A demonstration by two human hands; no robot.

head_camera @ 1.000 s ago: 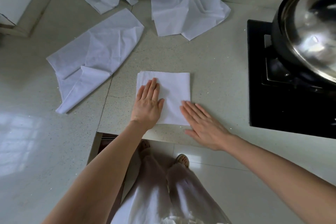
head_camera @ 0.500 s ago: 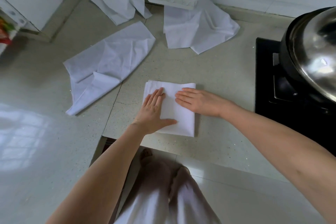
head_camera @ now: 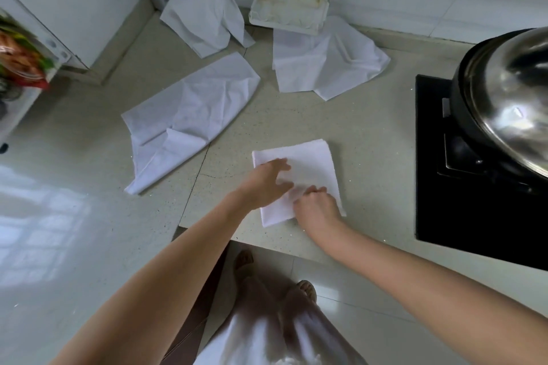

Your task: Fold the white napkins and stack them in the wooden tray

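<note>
A folded white napkin [head_camera: 310, 161] lies as a small square on the speckled counter, near its front edge. My left hand [head_camera: 262, 184] rests on the napkin's left part, fingers apart and slightly bent. At the napkin's near edge my right hand [head_camera: 315, 207] has its fingers curled onto the cloth. Three unfolded white napkins lie further back: a long one [head_camera: 189, 115] at the left, a crumpled one [head_camera: 204, 16] in the corner, and one [head_camera: 323, 65] in front of a stained white tray-like rack [head_camera: 287, 13]. No wooden tray shows.
A black hob [head_camera: 439, 187] fills the right side, with a dark pan under a shiny steel lid [head_camera: 510, 98]. White tiled walls close the back. A shelf with colourful packets [head_camera: 20, 59] juts in at the left. The counter's front edge runs just below my hands.
My right hand has drawn back from the napkin's top to its near edge and curled its fingers. My left hand has shifted slightly. The napkin now sits a little turned.
</note>
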